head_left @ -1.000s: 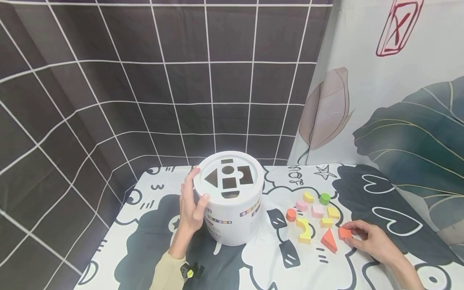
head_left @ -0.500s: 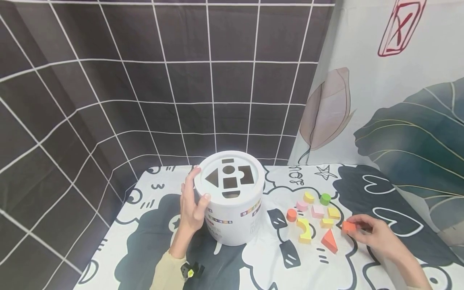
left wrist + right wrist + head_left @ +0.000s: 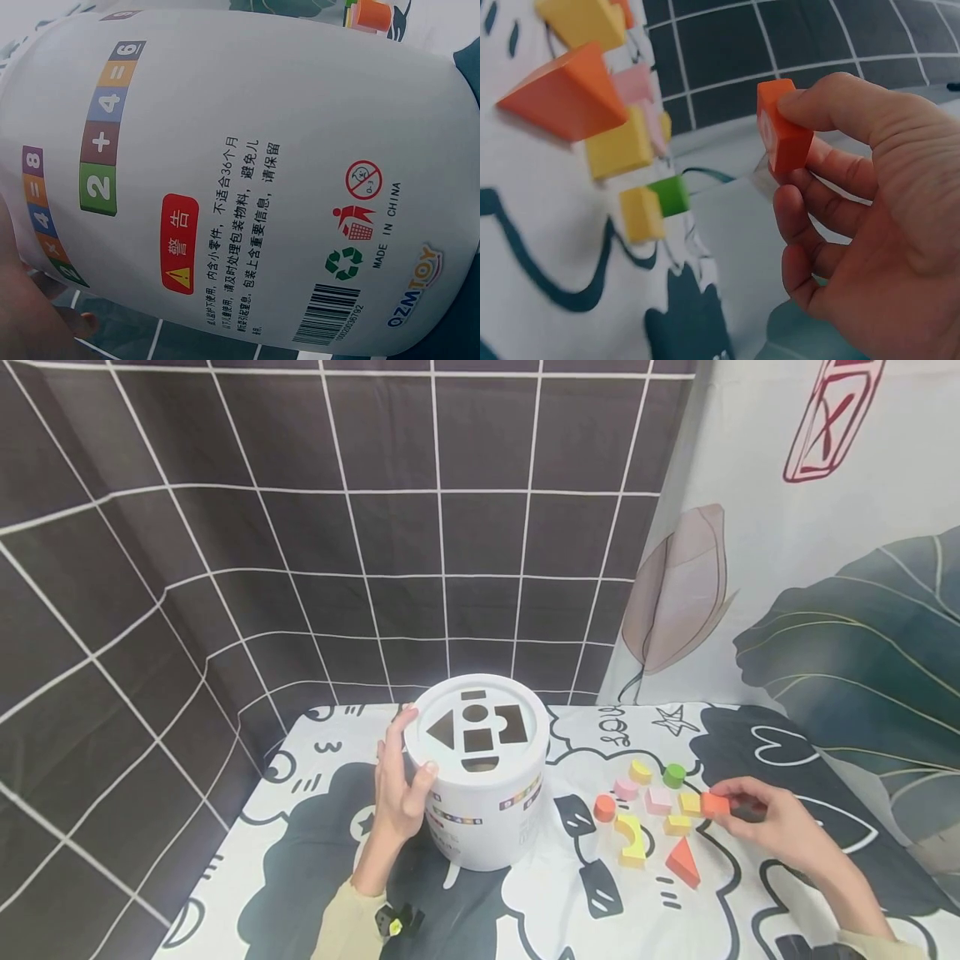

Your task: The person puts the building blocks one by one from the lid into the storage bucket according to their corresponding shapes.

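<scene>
Tight on your right hand's (image 3: 780, 822) left: beside the orange-red block (image 3: 715, 805) you're pinching sits a yellow rectangular block (image 3: 689, 803). You've a lane of black-and-white printed cloth (image 3: 562, 868) between the red cylindrical block (image 3: 604, 808) and white cylindrical bucket (image 3: 487, 827). Your left hand (image 3: 399, 789) obstructs its left side; above, open air.

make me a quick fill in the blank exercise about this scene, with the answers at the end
An orange block is pinched by the person's ____ grip.
In the head view, the leftmost opening in the lid of the white tub is shaped like a ____.
In the left wrist view, a coloured strip on the tub reads 2 + 4 = ____.
Near the barcode, the printing says MADE IN ____.

Missing words: right; triangle; 6; CHINA
</scene>
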`<act>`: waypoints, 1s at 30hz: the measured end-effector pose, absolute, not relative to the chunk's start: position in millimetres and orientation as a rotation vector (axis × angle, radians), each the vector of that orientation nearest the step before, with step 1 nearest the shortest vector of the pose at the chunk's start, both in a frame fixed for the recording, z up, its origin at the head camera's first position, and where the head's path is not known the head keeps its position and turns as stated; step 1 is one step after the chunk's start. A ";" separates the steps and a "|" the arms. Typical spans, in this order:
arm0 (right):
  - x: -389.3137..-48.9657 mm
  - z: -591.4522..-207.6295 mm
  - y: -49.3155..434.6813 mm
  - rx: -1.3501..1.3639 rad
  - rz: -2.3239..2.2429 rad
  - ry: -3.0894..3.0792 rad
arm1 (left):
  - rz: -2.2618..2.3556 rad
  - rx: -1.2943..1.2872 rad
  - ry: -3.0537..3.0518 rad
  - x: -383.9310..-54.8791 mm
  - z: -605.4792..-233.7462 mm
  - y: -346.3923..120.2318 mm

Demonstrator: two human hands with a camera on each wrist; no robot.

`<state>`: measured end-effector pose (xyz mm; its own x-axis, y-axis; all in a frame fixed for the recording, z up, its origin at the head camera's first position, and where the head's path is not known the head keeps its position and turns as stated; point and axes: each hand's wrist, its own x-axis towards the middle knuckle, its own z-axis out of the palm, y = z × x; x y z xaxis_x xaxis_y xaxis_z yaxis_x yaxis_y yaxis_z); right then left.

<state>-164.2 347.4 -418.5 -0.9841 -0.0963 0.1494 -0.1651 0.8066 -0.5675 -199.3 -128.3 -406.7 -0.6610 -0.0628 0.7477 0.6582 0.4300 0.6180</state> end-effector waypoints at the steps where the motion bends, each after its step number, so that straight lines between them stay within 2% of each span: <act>1: -165.0 -416.1 346.0 0.226 0.910 -2.866 | -1.280 -0.502 -1.968 -199.0 -406.8 -128.2; 30: -190.9 -352.5 290.6 0.602 0.921 -2.638 | -1.256 -0.514 -1.994 -197.0 -405.0 -129.3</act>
